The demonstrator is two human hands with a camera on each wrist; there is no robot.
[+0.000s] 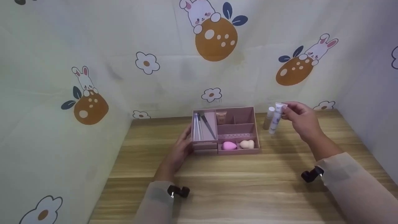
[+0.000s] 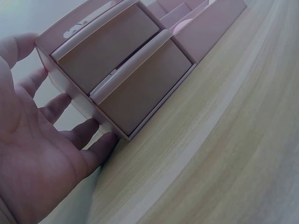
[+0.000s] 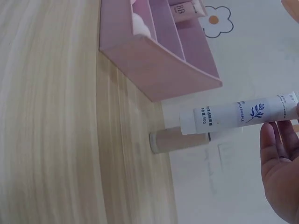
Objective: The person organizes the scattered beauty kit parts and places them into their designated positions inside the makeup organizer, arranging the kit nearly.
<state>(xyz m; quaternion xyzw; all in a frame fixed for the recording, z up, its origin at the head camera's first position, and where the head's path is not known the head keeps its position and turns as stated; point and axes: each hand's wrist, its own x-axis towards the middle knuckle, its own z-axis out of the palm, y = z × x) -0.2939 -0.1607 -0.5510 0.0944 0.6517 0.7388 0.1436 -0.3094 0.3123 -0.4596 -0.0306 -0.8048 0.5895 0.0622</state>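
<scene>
A pink desktop organizer [image 1: 238, 152] with compartments and two drawers stands on the table. My left hand [image 1: 181, 152] rests along its left side, the spread fingertips [image 2: 84, 130] touching that wall. At its upper end, my right hand [image 1: 304, 119] pinches a white squeeze tube [image 1: 275, 119] with blue print, cap downward, to the right of the organizer. Behind the tube stands a beige bottle [image 1: 268, 119] with a white cap. In the organizer are makeup brushes [image 1: 205, 124], a BB cream tube [image 1: 221, 118], a pink makeup sponge [image 1: 229, 145] and a beige sponge [image 1: 247, 144].
The wooden table [image 1: 224, 186] meets a patterned cloth backdrop [image 1: 168, 87] just behind the organizer. More cloth closes off the left and right sides. A black device [image 1: 312, 174] is worn at each sleeve cuff.
</scene>
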